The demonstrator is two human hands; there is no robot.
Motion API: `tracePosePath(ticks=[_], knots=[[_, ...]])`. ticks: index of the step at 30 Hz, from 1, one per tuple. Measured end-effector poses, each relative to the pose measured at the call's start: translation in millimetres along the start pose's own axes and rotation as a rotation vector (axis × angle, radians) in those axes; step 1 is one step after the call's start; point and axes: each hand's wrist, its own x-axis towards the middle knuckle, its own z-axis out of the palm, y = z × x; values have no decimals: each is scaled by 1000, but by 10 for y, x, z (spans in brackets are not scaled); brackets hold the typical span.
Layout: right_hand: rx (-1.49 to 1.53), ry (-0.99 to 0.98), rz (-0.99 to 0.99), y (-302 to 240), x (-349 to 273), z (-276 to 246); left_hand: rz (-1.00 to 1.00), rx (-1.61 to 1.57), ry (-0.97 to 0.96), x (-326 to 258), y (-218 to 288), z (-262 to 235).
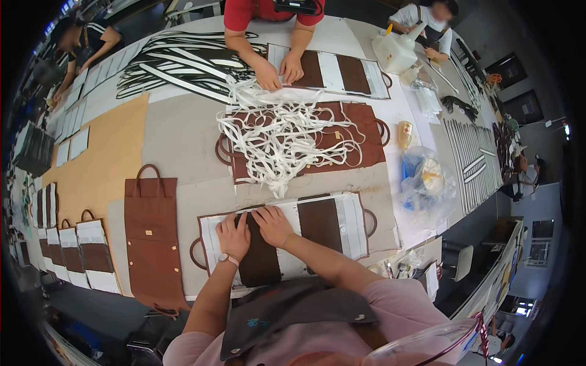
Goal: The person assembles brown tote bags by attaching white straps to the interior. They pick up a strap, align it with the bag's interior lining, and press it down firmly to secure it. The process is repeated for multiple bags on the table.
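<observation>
A flat, unfolded bag piece (317,224) with dark brown and white panels lies in front of me, a rolled brown handle at each end. Along its far edge, my left hand (234,236) rests palm down, fingers spread over a white and brown part. Just to its right, my right hand (273,226) lies on the same edge, its fingers stretched across the brown panel. The two hands almost meet. Whatever is under the fingertips is hidden. Beyond the piece, a tangled heap of white tape (287,137) covers a reddish-brown bag piece (366,137).
A brown bag piece (151,232) lies to the left, near several smaller panelled pieces (91,244). Across the table, a person in red (268,67) handles a similar piece. At right are a clear plastic bag (424,183), a yellowish bottle (404,135) and a white jug (394,52).
</observation>
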Motion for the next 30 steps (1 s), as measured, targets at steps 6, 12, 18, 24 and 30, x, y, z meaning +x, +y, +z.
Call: tracePosePath(ticks=[6, 12, 18, 24, 30], knots=[[29, 31, -3, -10, 9, 20, -3, -20, -1, 10, -22, 2], [-1, 20, 1, -14, -16, 11, -3, -7, -2, -16, -8, 21], [28, 32, 6, -22, -6, 29, 0, 7, -10, 6, -2, -16], [20, 42, 6, -18, -6, 46, 1, 7, -14, 6, -2, -16], [14, 36, 7, -9, -15, 55, 3, 4, -15, 2, 9, -15]])
